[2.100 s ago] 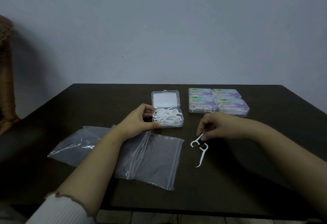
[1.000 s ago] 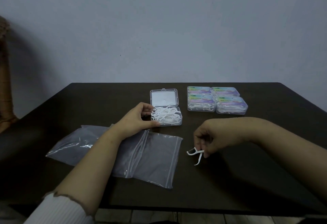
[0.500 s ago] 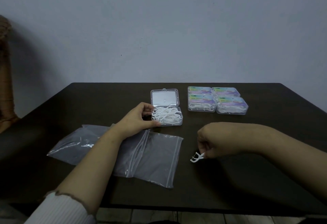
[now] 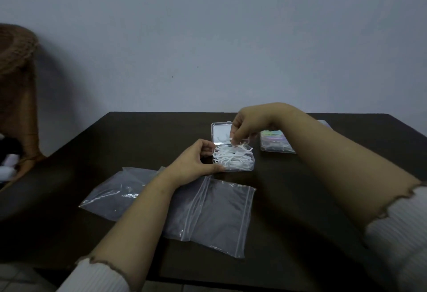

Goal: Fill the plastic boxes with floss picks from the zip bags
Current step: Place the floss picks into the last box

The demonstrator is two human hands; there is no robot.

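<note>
Head view, step in hand: floss picks [image 4: 233, 159] are being dropped into the open clear plastic box [image 4: 250, 161], which lies on the dark surface [image 4: 300, 199] just beyond the zip bags [image 4: 215, 215].
Right hand [image 4: 248, 124]: it is held above the box's back edge, fingers [image 4: 235, 135] bent downward and pinched on a few white picks at their tips.
Left hand [image 4: 195, 164]: the box's left side is gripped between curled fingers and thumb, so the box is steadied.
Box contents: a loose heap of picks is seen, reaching the rim.
Zip bags: both lie flat and appear emptied.
Closed boxes [image 4: 275, 142]: these are partly hidden behind the right forearm.
Advice: the picks are best released low and lengthwise, then pressed flat, so that the raised lid [image 4: 220, 133] can be shut without catching.
</note>
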